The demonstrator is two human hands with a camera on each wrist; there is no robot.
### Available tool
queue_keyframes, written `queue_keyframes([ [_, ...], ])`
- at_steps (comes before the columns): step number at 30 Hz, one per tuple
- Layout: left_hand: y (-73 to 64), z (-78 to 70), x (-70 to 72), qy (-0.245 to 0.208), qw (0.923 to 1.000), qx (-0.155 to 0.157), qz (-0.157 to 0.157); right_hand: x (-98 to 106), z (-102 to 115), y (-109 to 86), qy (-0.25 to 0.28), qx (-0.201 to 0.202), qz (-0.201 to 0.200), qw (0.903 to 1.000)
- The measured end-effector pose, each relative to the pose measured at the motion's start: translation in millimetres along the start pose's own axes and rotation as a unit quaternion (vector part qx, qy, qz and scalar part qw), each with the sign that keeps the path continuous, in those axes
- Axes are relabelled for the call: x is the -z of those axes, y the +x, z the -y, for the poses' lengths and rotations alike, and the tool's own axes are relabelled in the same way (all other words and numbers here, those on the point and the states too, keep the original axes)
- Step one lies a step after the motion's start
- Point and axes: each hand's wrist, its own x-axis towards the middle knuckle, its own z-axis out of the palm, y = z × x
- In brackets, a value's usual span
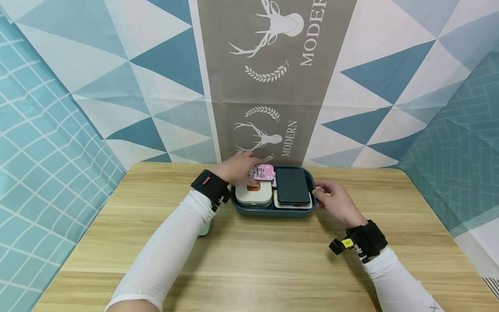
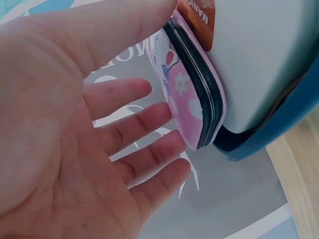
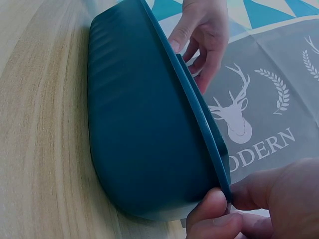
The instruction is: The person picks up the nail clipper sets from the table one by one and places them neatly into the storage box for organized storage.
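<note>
A dark blue-green basket [image 1: 255, 213] with rounded corners stands at the table's back edge. My right hand [image 1: 335, 201] pinches its right rim between thumb and fingers, seen closely in the right wrist view. Over the basket's back left corner, my left hand [image 1: 238, 169] reaches in with spread, relaxed fingers. The thumb and some fingertips are at a small pink flowered case [image 2: 187, 99] with a dark edge band. A cream case [image 1: 253, 197] with a brown label lies in front of it. To the right, a dark flat rectangular thing [image 1: 293, 186] rests on white card-like pieces [image 1: 308, 203].
Part of a pale green object [image 1: 204, 229] shows on the wooden table [image 1: 249, 264], mostly hidden by my left forearm. Behind the table hangs a patterned cloth [image 1: 269, 91] with deer heads. Light blue tile-patterned cloth [image 1: 39, 151] stands at the left.
</note>
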Motion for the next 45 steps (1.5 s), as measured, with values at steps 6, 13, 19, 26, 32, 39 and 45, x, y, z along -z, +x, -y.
queue_keyframes([
  [6,-6.1,-2.2,4.5,-0.005,0.9999,-0.002,-0.013,-0.1,-0.3,-0.1,-0.001,-0.002,-0.002,1.0],
  [13,-15.0,-3.8,8.9,-0.01,0.9996,-0.005,-0.027,-0.4,-1.1,0.6,-0.001,-0.001,-0.003,1.0],
  [19,-20.6,-3.2,10.7,-0.015,0.9991,-0.012,-0.038,-0.5,-1.1,0.2,-0.005,0.0,-0.002,1.0],
  [26,-27.5,-2.3,11.5,-0.019,0.9981,-0.015,-0.056,-0.3,-1.1,-0.3,-0.002,-0.001,0.001,1.0],
  [32,-34.1,0.3,11.8,-0.029,0.9969,-0.018,-0.071,0.2,-0.3,0.1,-0.006,-0.002,0.001,1.0],
  [39,-43.8,0.8,13.7,-0.039,0.9956,-0.017,-0.083,0.2,0.6,-0.5,-0.002,-0.005,0.001,1.0],
  [45,-53.0,1.8,15.8,-0.034,0.9948,-0.022,-0.094,0.2,0.9,-0.7,0.0,-0.006,0.0,1.0],
])
